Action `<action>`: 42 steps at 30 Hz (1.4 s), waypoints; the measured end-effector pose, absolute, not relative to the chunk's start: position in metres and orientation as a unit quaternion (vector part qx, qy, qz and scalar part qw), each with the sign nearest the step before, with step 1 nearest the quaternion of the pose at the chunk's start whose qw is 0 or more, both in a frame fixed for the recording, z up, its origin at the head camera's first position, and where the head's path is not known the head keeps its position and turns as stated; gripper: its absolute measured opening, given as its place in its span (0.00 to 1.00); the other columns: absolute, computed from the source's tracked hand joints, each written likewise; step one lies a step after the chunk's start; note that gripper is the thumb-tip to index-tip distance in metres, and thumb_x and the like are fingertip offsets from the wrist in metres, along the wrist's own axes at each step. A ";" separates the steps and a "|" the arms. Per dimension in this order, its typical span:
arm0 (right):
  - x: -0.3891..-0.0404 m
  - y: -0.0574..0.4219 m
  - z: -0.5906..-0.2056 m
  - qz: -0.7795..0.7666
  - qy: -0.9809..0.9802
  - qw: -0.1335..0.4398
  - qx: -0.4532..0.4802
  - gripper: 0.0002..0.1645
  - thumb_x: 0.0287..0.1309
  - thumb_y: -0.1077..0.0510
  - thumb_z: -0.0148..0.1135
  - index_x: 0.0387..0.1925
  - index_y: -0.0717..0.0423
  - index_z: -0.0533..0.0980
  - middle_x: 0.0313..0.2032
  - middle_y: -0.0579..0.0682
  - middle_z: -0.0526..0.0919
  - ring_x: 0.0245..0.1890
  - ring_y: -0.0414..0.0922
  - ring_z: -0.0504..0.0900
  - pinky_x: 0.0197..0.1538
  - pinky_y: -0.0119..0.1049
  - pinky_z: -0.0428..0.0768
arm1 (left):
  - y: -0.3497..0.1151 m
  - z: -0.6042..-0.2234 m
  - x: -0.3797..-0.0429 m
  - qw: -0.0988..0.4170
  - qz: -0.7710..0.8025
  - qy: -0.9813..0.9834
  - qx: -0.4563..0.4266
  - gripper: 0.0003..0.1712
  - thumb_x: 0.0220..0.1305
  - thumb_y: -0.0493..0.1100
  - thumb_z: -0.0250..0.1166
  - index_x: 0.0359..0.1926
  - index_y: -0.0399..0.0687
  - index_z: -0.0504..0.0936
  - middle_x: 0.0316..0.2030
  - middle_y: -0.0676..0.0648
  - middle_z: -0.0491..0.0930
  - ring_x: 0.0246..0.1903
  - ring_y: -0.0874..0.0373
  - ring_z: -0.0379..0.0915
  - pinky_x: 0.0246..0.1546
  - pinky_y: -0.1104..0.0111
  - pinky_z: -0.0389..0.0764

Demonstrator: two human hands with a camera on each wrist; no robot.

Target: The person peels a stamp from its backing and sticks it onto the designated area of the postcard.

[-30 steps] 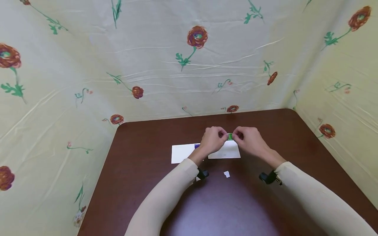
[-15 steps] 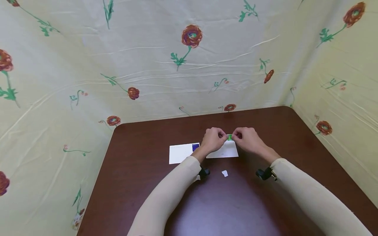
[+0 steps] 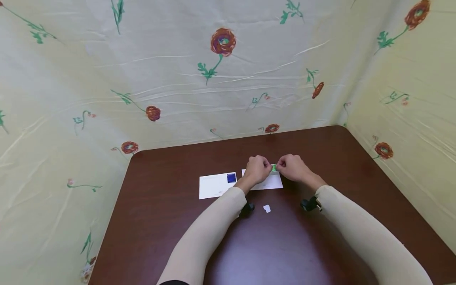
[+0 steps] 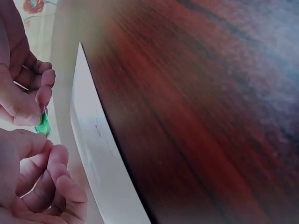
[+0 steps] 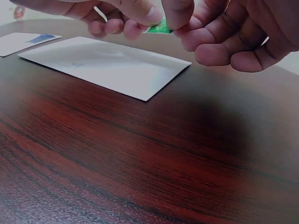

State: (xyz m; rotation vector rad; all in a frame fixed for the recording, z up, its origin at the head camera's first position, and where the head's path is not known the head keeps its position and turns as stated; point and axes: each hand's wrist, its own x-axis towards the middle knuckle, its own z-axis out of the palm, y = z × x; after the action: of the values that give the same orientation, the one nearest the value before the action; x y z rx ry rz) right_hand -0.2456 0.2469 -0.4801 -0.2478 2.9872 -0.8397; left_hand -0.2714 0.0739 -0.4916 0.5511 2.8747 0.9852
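Note:
A small green stamp [image 3: 274,168] is held in the air between my two hands. My left hand [image 3: 257,169] pinches its left side between thumb and finger. On the other side, my right hand [image 3: 293,167] pinches the stamp as well. The right wrist view shows the green piece [image 5: 160,28] partly covered by fingertips. Beneath the hands lies a white envelope [image 3: 272,183] with faint small print, partly hidden by the left hand in the head view.
To the left lies another white envelope [image 3: 213,187] with a dark blue stamp [image 3: 231,178] at its upper right corner. A white paper scrap [image 3: 266,208] rests nearer on the brown table [image 3: 167,225]. Flowered cloth [image 3: 171,79] surrounds the table's far sides.
The head view has shifted rightward, so the scene sits further left. Both hands keep their pinch on the green stamp. More of the left envelope and its blue stamp now shows.

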 end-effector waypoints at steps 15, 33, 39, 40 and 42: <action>-0.253 0.241 -0.492 -0.243 0.967 0.042 -0.067 0.10 0.61 0.56 0.62 0.26 0.53 0.82 0.22 0.46 0.80 0.25 0.45 0.75 0.29 0.34 0.71 | 0.079 -0.500 -0.274 0.044 0.276 0.948 0.152 0.12 0.64 0.47 0.68 0.23 0.53 0.85 0.26 0.54 0.81 0.26 0.59 0.76 0.28 0.69 0.74; -0.250 0.240 -0.499 -0.222 0.973 0.013 -0.054 0.08 0.56 0.57 0.62 0.23 0.53 0.79 0.21 0.47 0.80 0.25 0.46 0.77 0.31 0.38 0.76 | 0.085 -0.510 -0.277 0.032 0.251 0.951 0.176 0.11 0.63 0.46 0.68 0.24 0.54 0.82 0.25 0.54 0.80 0.25 0.60 0.76 0.28 0.69 0.75; -0.248 0.238 -0.504 -0.191 0.980 0.008 -0.049 0.08 0.55 0.55 0.62 0.25 0.53 0.77 0.24 0.48 0.80 0.27 0.48 0.79 0.35 0.43 0.79 | 0.086 -0.511 -0.277 0.034 0.233 0.954 0.186 0.10 0.63 0.46 0.68 0.25 0.53 0.82 0.26 0.54 0.80 0.27 0.60 0.76 0.30 0.68 0.77; -0.248 0.238 -0.505 -0.187 0.981 0.007 -0.050 0.08 0.55 0.55 0.62 0.25 0.53 0.77 0.25 0.49 0.80 0.27 0.47 0.78 0.35 0.43 0.79 | 0.087 -0.512 -0.277 0.032 0.230 0.954 0.188 0.10 0.63 0.46 0.67 0.25 0.53 0.82 0.26 0.54 0.80 0.27 0.60 0.77 0.31 0.68 0.77; -0.247 0.239 -0.506 -0.183 0.982 0.005 -0.049 0.08 0.56 0.54 0.62 0.25 0.53 0.76 0.25 0.49 0.79 0.26 0.47 0.78 0.34 0.43 0.78 | 0.088 -0.513 -0.276 0.031 0.226 0.955 0.191 0.10 0.64 0.46 0.67 0.26 0.53 0.82 0.26 0.54 0.81 0.28 0.59 0.77 0.31 0.68 0.78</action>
State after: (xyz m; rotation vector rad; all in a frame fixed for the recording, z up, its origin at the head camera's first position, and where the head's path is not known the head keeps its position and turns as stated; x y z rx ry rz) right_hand -0.2471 0.2394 -0.5064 -0.1532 3.0755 -0.5716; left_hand -0.2765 0.0882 -0.5128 0.5892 2.9406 0.6977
